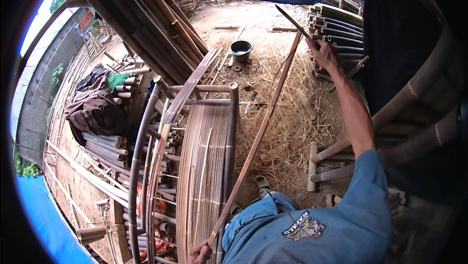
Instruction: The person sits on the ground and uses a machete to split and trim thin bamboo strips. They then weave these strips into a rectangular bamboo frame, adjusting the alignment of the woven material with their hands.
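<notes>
My right hand (322, 53), arm stretched out ahead to the right, is closed around the handle of a long knife (291, 19). Its dark blade points up and to the left. A long, narrow bamboo strip (266, 120) slants across in front of me, its far end meeting the blade near the handle. Low in the view, my left hand (199, 253) grips the strip's near end, over the edge of a bamboo bench (202, 166) with a slatted top. A bundle of thin bamboo strips (187, 91) lies across the bench's frame.
Bamboo shavings (278, 152) cover the ground ahead, near a black bucket (241, 51) and a small knife (250, 102). Thick poles (146, 25) lean at the upper left. Cut poles (341, 25) are stacked at right. Dark clothes (97, 110) lie over more poles at left.
</notes>
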The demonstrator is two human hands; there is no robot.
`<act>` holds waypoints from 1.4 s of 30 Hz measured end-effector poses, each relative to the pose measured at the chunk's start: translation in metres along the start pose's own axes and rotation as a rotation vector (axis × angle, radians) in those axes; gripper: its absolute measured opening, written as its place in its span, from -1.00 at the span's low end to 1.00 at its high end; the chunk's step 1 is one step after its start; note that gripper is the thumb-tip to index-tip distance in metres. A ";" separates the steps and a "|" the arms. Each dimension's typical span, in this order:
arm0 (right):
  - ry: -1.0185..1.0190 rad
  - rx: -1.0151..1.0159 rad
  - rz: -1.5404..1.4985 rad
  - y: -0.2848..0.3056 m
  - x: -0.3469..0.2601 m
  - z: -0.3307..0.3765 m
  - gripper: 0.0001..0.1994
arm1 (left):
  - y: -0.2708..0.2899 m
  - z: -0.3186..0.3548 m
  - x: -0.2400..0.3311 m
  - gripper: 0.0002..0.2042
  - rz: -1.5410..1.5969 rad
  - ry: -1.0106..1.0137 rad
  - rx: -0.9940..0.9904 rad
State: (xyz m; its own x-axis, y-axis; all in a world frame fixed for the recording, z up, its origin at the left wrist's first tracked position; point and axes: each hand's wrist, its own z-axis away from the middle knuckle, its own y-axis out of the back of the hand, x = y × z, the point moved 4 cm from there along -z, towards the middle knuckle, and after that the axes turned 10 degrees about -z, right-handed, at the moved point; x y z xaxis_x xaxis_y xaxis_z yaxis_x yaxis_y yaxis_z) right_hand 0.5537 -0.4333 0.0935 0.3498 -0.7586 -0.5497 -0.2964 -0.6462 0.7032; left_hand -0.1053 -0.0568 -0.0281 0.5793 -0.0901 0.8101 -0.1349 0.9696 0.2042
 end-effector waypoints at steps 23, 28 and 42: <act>-0.891 -0.913 -1.654 -0.128 -0.202 0.304 -0.69 | 0.013 -0.211 0.337 -0.75 -0.195 -0.695 0.506; -1.080 -0.280 -1.815 -0.146 -0.216 0.275 -0.61 | -0.062 -0.204 0.276 -0.74 0.181 -0.695 0.484; -0.563 -0.321 -1.268 -0.138 -0.171 0.195 -0.74 | 0.011 -0.129 0.091 -0.56 -0.126 -0.165 -0.201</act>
State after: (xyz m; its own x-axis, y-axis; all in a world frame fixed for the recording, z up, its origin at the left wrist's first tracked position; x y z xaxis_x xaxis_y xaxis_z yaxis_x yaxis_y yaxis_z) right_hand 0.3617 -0.2309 0.0023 -0.1951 0.3300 -0.9236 0.1824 -0.9130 -0.3648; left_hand 0.0496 -0.0247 -0.0230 0.4407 -0.2321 0.8671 0.1011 0.9727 0.2089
